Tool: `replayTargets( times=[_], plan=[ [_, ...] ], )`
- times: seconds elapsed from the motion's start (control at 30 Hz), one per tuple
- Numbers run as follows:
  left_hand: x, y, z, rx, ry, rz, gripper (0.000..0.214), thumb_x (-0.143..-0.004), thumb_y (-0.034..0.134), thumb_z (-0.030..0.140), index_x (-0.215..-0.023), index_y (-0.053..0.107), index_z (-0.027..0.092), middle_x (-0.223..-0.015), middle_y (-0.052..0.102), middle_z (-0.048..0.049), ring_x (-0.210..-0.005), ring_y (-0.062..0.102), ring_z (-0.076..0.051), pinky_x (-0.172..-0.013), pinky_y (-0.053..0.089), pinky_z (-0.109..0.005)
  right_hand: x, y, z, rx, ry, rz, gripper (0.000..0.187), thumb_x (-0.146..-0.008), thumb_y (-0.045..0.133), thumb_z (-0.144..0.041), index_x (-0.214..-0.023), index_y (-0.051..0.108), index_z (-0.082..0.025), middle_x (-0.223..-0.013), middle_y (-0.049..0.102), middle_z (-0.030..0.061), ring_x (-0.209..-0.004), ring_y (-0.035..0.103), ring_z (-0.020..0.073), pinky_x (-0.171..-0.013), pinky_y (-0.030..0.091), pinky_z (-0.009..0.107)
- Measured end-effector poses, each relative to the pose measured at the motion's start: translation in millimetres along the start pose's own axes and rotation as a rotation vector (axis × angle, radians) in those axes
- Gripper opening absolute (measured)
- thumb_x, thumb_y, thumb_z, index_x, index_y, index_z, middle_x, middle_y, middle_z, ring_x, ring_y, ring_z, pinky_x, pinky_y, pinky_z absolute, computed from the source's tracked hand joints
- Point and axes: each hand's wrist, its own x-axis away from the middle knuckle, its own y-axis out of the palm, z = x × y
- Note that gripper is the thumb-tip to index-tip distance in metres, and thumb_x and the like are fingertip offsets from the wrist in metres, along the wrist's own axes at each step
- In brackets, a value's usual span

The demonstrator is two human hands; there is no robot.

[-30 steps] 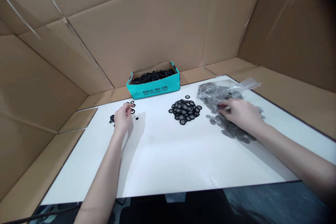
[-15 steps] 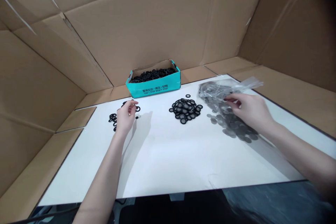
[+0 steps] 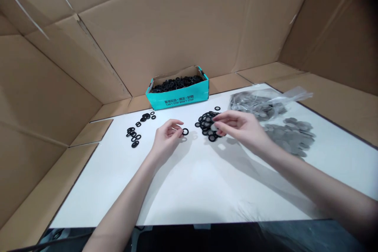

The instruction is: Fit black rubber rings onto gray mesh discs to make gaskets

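Between thumb and finger, my left hand (image 3: 167, 137) pinches a black rubber ring (image 3: 185, 131) above the table. My right hand (image 3: 240, 125) is closed on a small grey mesh disc (image 3: 214, 127), held at the fingertips and partly hidden. Just behind those fingertips lies a pile of black rings with grey discs in them (image 3: 206, 120). Loose black rings (image 3: 134, 138) are scattered left of my left hand. A spread of loose grey discs (image 3: 291, 136) lies to the right, partly behind my right forearm.
A turquoise box (image 3: 180, 97) full of black rings stands at the back of the white table (image 3: 183, 189). A clear plastic bag (image 3: 262, 100) with grey discs lies at the back right. Cardboard walls (image 3: 165, 27) enclose the back and sides.
My left hand has moved right from the loose rings, bringing a ring. My right hand has moved left from the bag and loose discs, carrying a disc. The hands are now close together.
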Motion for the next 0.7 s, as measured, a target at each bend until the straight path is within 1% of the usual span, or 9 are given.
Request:
replayTargets(
  times=[0.03,0.1,0.2,0.33,0.43,0.5,0.57,0.63,0.7],
  plan=[
    [2,4.1,1,0.050,-0.023,-0.022,0.023,-0.078,0.067,0.029,-0.099,0.064,0.017,-0.082,0.061,0.0004,-0.067,0.068,-0.012,-0.063,0.058,-0.024,-2,11,0,-0.001,-0.017,-0.033,0.022,-0.075,0.072,-0.037,-0.083,0.070,-0.017,-0.074,0.074,0.0059,-0.058,0.069,0.0180,-0.056,0.059,0.032],
    [6,10.0,1,0.129,-0.053,-0.069,0.026,-0.079,0.069,0.029,-0.101,0.063,0.017,-0.081,0.061,0.0009,-0.067,0.069,-0.012,-0.065,0.058,-0.024,-3,30,2,0.045,-0.079,-0.039,0.016,-0.079,0.068,-0.032,-0.084,0.070,-0.017,-0.076,0.075,0.0061,-0.063,0.070,0.0176,-0.058,0.058,0.030],
    [11,15.9,0,0.224,-0.068,-0.115,0.032,-0.080,0.073,0.030,-0.107,0.061,0.019,-0.082,0.062,0.0011,-0.069,0.070,-0.013,-0.067,0.057,-0.024,3,46,8,0.135,-0.235,-0.018,0.010,-0.085,0.063,-0.024,-0.087,0.071,-0.018,-0.081,0.075,0.0048,-0.071,0.071,0.0173,-0.063,0.057,0.029],
    [17,23.7,-2,0.291,-0.082,-0.194,0.036,-0.082,0.074,0.032,-0.113,0.057,0.022,-0.085,0.062,0.0003,-0.072,0.070,-0.015,-0.068,0.057,-0.027,15,43,20,0.283,-0.406,0.015,0.011,-0.088,0.059,-0.017,-0.088,0.069,-0.020,-0.081,0.074,0.0037,-0.070,0.068,0.0162,-0.065,0.054,0.029],
    [19,28.7,-4,0.273,-0.059,-0.211,0.034,-0.082,0.074,0.029,-0.112,0.058,0.022,-0.087,0.063,-0.0008,-0.075,0.069,-0.014,-0.071,0.057,-0.027,19,36,25,0.333,-0.460,0.022,0.011,-0.089,0.058,-0.014,-0.087,0.068,-0.019,-0.080,0.072,0.0036,-0.070,0.067,0.0162,-0.066,0.053,0.028],
    [19,30.8,-5,0.244,-0.038,-0.208,0.032,-0.082,0.074,0.029,-0.110,0.059,0.021,-0.090,0.064,-0.0024,-0.083,0.067,-0.014,-0.077,0.056,-0.026,18,34,28,0.347,-0.474,0.005,0.013,-0.089,0.056,-0.013,-0.087,0.067,-0.019,-0.079,0.070,0.0036,-0.071,0.067,0.0161,-0.065,0.053,0.028],
    [18,32.2,-8,0.252,-0.037,-0.237,0.029,-0.084,0.072,0.032,-0.107,0.060,0.020,-0.093,0.065,-0.0040,-0.088,0.065,-0.015,-0.082,0.055,-0.028,16,33,32,0.355,-0.461,-0.020,0.014,-0.088,0.055,-0.011,-0.087,0.067,-0.019,-0.079,0.070,0.0034,-0.071,0.067,0.0159,-0.063,0.052,0.027],
    [16,33.0,-11,0.279,-0.053,-0.280,0.028,-0.086,0.070,0.036,-0.105,0.060,0.018,-0.091,0.064,-0.0040,-0.086,0.064,-0.015,-0.083,0.055,-0.030,14,34,36,0.344,-0.428,-0.046,0.013,-0.087,0.056,-0.010,-0.087,0.066,-0.018,-0.079,0.069,0.0032,-0.070,0.067,0.0157,-0.062,0.052,0.026],
    [16,33.7,-13,0.268,-0.071,-0.293,0.032,-0.084,0.072,0.036,-0.107,0.059,0.018,-0.088,0.064,-0.0025,-0.082,0.064,-0.014,-0.081,0.053,-0.028,14,35,39,0.322,-0.404,-0.059,0.013,-0.087,0.057,-0.010,-0.088,0.066,-0.018,-0.080,0.070,0.0034,-0.071,0.068,0.0155,-0.062,0.053,0.026]
  ],
)
